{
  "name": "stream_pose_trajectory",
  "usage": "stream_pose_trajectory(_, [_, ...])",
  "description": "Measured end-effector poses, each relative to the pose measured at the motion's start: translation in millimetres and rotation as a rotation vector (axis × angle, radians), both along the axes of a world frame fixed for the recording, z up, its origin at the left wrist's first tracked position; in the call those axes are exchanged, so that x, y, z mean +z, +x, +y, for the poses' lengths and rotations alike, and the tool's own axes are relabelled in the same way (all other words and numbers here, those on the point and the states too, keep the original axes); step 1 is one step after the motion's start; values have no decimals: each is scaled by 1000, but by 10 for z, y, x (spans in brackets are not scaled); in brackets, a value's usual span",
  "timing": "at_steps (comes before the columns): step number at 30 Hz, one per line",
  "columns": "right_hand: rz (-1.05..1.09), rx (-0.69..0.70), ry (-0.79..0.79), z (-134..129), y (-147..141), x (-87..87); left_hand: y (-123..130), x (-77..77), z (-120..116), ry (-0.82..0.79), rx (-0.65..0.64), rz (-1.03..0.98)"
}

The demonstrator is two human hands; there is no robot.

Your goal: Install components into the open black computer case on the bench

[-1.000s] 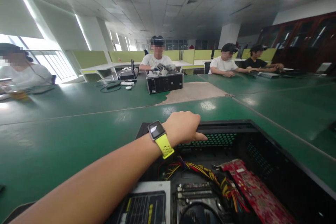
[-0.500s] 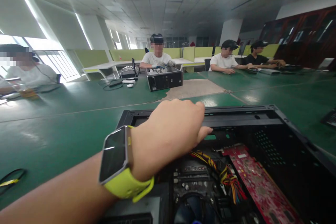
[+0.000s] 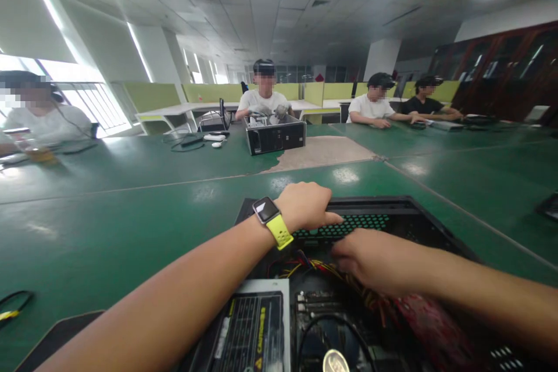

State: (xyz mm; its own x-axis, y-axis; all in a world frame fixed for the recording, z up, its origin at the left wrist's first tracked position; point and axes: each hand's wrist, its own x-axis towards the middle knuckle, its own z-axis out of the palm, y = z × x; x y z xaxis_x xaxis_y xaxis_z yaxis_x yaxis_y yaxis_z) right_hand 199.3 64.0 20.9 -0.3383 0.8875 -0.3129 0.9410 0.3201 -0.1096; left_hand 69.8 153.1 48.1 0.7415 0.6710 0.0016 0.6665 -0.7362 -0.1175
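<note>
An open black computer case point(image 3: 392, 204) lies in front of me. My left hand point(image 3: 307, 204), below a watch with a lime-green band, is closed over its far rim; the thumb shows inside and the other fingertips are hidden. Over the interior, my right hand point(image 3: 366, 258) has its fingers curled together beside the red and yellow wires point(image 3: 320, 266). Its fingertips are partly blurred, and I cannot make out what they hold. Near me inside the case are a labelled power supply point(image 3: 255, 325) and a round fan point(image 3: 318, 340). My right forearm partly covers a red circuit card point(image 3: 431, 325).
Across the green table point(image 3: 196, 215), a gloved person works at another computer case point(image 3: 278, 138). Other people sit at far left and right. A black cable point(image 3: 17, 302) lies at left, and a dark flat panel point(image 3: 56, 337) sits under my left forearm.
My right hand has come in from the right over the wires. My left hand now appears farther off and smaller, still at the far rim. The power supply's label has come into sight.
</note>
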Motion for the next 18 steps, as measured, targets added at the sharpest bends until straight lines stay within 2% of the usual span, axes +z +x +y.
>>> stream_pose_trajectory(3, [-205, 99, -46, 485, -216, -281, -11, -25, 5, 13, -7, -26])
stream_pose_trajectory(7, [-146, 192, 44, 672, -346, -623, -17, -52, 15, 29, -19, -51])
stream_pose_trajectory(12, [17, 379, 69, 727, -378, -709, -38, -63, 16, 35, -35, -57])
stream_pose_trajectory(18, [38, 309, 31, 810, -516, -793, -42, -82, 36, 29, -30, -66])
